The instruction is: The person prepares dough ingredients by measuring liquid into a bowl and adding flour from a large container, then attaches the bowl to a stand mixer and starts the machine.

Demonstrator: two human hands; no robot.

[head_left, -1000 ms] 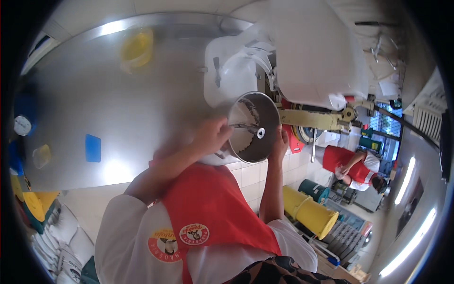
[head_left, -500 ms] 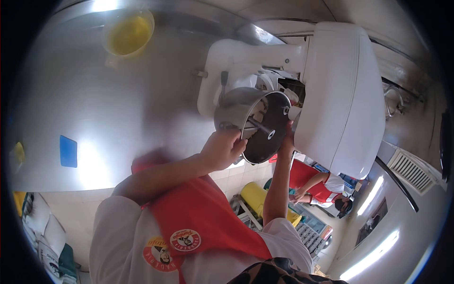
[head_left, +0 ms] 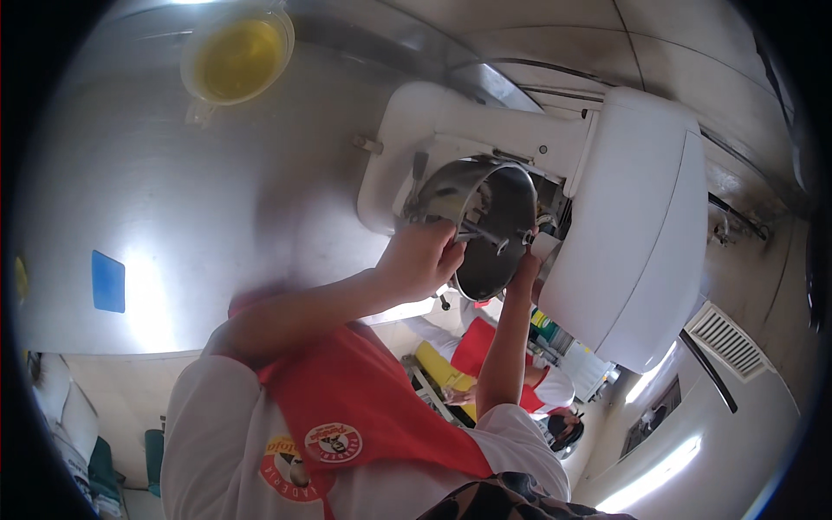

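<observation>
A metal mixing bowl is tilted with its mouth to the right, against a white stand mixer. My left hand is closed on the bowl's near-left rim. On the right side, my right hand grips the rim beneath the mixer head, its fingers partly hidden. Inside the bowl lies a metal mixing attachment, its ringed shaft end pointing toward the opening.
A clear jug of yellow liquid stands on the steel table at the far left. A blue rectangle lies nearer the front edge. Beyond my right arm, a co-worker in a red apron stands near a yellow container.
The view has shifted, so the mixer sits lower in the picture. Both my hands keep hold of the bowl. The co-worker appears further left and lower.
</observation>
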